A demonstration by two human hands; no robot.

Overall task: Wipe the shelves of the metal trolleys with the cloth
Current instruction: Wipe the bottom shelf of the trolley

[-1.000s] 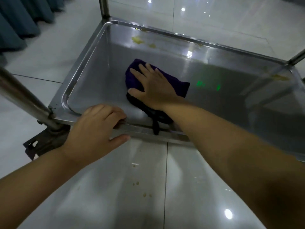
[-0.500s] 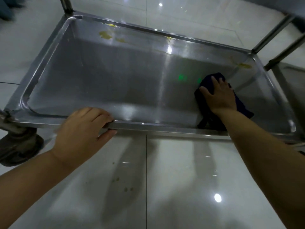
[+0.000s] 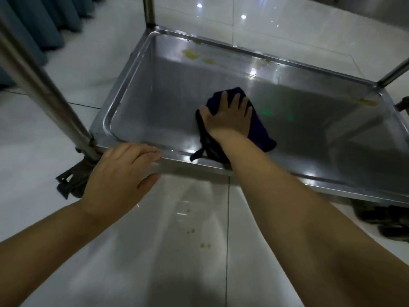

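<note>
The person leans over the lowest shelf (image 3: 155, 111) of a metal trolley; it is a shallow steel tray with a raised rim. The right hand (image 3: 228, 117) lies flat on a dark purple cloth (image 3: 257, 131), with the fingers straight and a little spread, and presses it against the shelf bottom. The cloth is crumpled and lies in the middle part of the shelf, closer to the near rim than to the far one. A thin dark strip of it hangs over the near rim, beside the right forearm.

The left hand (image 3: 119, 180) grips the near rim of the shelf close to the front left post (image 3: 44, 94). Its fingers curl over the top of the rim and the thumb is under it.

Some yellowish stains (image 3: 190, 54) are on the shelf near the far left corner, and one more is near the far right corner. Two small green light spots (image 3: 266, 112) show on the metal, to the right of the cloth. Under the front left corner there is a dark castor (image 3: 70, 180). The trolley stands on a glossy white tiled floor (image 3: 177, 273), which has a few small yellow spots (image 3: 204, 245) between the two forearms. A blue-grey curtain (image 3: 33, 29) hangs at the upper left.
</note>
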